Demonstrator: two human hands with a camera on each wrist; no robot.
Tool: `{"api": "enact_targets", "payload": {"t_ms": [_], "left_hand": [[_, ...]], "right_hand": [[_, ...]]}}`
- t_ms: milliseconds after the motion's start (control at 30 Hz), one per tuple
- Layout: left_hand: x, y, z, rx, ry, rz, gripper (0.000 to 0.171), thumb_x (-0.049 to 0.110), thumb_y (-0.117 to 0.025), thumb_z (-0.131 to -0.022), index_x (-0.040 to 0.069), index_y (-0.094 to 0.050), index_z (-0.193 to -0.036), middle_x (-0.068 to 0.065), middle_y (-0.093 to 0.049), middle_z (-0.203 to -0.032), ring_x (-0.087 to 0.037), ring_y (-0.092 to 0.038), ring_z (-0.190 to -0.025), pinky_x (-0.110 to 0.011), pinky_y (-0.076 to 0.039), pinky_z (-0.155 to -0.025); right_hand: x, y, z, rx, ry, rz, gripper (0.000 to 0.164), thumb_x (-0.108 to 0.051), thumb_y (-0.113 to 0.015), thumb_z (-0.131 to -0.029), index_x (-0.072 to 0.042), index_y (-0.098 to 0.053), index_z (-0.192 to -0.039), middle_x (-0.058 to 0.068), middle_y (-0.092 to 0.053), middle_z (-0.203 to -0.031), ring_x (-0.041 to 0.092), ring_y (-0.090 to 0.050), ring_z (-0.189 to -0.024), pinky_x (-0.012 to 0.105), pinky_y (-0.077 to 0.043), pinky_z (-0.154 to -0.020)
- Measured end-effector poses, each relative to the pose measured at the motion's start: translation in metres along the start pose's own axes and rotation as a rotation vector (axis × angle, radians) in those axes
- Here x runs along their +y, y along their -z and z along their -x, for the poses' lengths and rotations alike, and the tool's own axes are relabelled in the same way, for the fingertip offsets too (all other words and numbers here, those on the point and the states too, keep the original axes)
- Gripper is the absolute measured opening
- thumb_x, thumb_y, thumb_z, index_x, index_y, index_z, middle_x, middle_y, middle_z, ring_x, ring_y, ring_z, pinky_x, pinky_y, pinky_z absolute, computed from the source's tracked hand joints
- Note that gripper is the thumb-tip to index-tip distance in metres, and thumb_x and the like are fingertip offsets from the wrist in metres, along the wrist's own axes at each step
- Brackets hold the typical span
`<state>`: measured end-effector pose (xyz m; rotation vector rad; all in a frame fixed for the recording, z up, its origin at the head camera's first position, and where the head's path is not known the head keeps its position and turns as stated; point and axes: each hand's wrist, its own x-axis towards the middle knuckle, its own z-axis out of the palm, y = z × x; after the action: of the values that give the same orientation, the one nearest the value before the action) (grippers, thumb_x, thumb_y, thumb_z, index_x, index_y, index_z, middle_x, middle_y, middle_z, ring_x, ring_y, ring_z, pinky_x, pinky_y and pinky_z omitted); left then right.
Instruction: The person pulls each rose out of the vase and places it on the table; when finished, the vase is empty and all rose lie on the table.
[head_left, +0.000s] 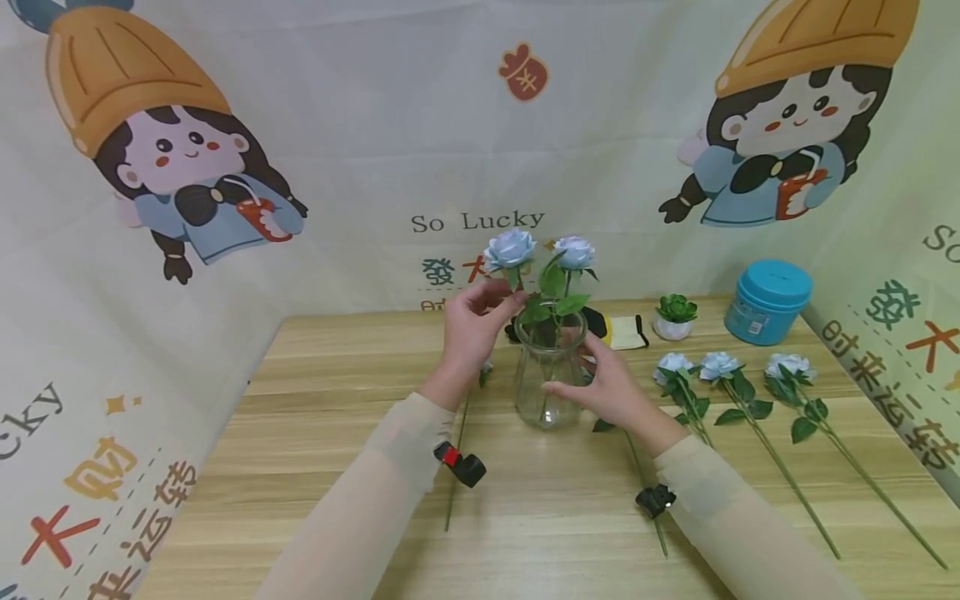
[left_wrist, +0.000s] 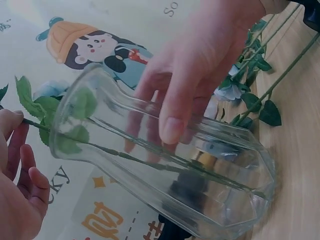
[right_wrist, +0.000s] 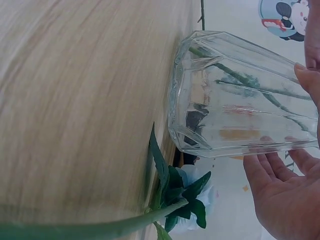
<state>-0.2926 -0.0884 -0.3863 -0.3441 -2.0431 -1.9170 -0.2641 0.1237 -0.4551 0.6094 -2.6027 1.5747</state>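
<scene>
A clear faceted glass vase stands on the wooden table, its mouth upward. My right hand holds its right side, the thumb across the front and the fingers behind the glass. At the mouth, my left hand pinches the green stem of a pale blue rose, just below the bloom. That stem runs down inside the vase. A second pale blue rose stands in the vase to its right, green leaves clustering over the rim.
Three pale blue roses lie at the right. Another rose's stem lies beside my left forearm, and one more stem passes by my right wrist. Behind stand a potted succulent, a blue lidded tub and a black, yellow and cream item.
</scene>
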Motion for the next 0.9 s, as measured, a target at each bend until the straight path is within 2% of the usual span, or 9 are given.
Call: {"api": "enact_targets", "payload": {"t_ms": [233,400,533,700,900], "left_hand": [[0.019,0.004,-0.002,0.025,-0.045,0.068,0.016,0.008,-0.079,-0.091,-0.004,-0.073,-0.1,0.013,-0.072,-0.086,-0.003,-0.064,-0.079,-0.016,-0.053,-0.07],[0.036,0.01,-0.003,0.047,-0.07,0.114,0.006,0.009,-0.079,-0.091,0.012,-0.074,-0.092,0.014,-0.072,-0.085,-0.005,-0.065,-0.081,-0.018,-0.055,-0.07],[0.052,0.016,-0.004,0.082,-0.104,0.184,0.019,0.006,-0.079,-0.09,0.024,-0.073,-0.089,0.013,-0.073,-0.085,-0.005,-0.066,-0.079,-0.017,-0.055,-0.07],[0.073,0.022,-0.003,0.132,-0.17,0.284,0.028,-0.002,-0.076,-0.089,0.026,-0.073,-0.087,0.012,-0.074,-0.085,-0.005,-0.067,-0.077,-0.017,-0.057,-0.069],[0.094,0.03,-0.001,0.138,-0.291,0.337,0.035,-0.007,-0.073,-0.087,0.028,-0.075,-0.088,0.011,-0.073,-0.085,-0.005,-0.067,-0.079,-0.017,-0.06,-0.074]], "right_hand": [[0.0,0.0,-0.001,-0.001,0.011,-0.019,0.071,-0.022,-0.089,-0.083,-0.011,-0.051,-0.142,0.014,-0.059,-0.14,0.035,-0.056,-0.132,0.053,-0.046,-0.117],[-0.001,-0.001,-0.001,-0.003,0.0,-0.013,0.071,-0.023,-0.089,-0.083,-0.011,-0.051,-0.141,0.014,-0.06,-0.137,0.034,-0.057,-0.13,0.052,-0.047,-0.117],[0.0,-0.001,-0.001,0.002,0.003,-0.018,0.071,-0.021,-0.09,-0.082,-0.01,-0.051,-0.141,0.016,-0.059,-0.139,0.035,-0.057,-0.131,0.052,-0.047,-0.117],[0.001,-0.002,-0.001,-0.002,0.004,-0.018,0.072,-0.02,-0.089,-0.082,-0.01,-0.051,-0.142,0.016,-0.058,-0.141,0.035,-0.056,-0.132,0.051,-0.046,-0.118],[0.0,-0.002,-0.001,-0.005,0.005,-0.027,0.072,-0.019,-0.089,-0.082,-0.009,-0.05,-0.142,0.017,-0.057,-0.141,0.036,-0.056,-0.132,0.052,-0.046,-0.118]]}}
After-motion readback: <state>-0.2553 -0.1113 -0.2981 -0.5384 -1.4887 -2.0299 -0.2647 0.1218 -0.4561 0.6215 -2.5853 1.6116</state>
